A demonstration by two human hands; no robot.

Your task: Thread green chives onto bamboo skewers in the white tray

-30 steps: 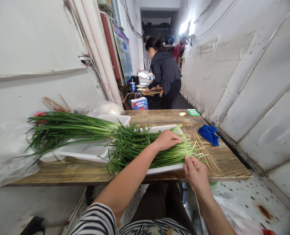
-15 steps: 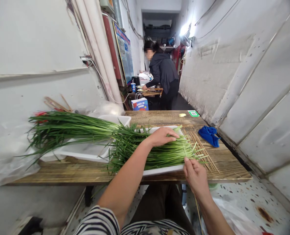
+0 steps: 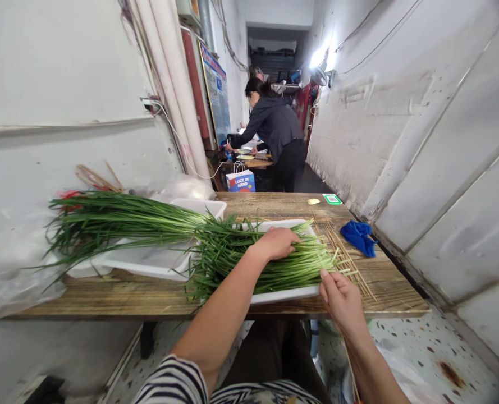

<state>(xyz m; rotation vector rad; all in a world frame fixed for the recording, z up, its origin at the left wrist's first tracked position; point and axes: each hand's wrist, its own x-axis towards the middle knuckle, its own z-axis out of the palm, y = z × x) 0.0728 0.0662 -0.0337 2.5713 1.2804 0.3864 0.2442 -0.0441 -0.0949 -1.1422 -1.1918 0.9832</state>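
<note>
Chives (image 3: 291,270), slender, left hand (image 3: 275,243) curled over them, hold unclear, right hand (image 3: 343,296) grip pinching thin skewer (image 3: 349,368)

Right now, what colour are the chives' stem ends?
The stem ends are pale green; see the head view.

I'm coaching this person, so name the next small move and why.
Perhaps the left hand, resting on the green stalks, should ease a few toward the right hand, since that one is by the near right corner of their tray and seems to hold a thin stick.
</note>
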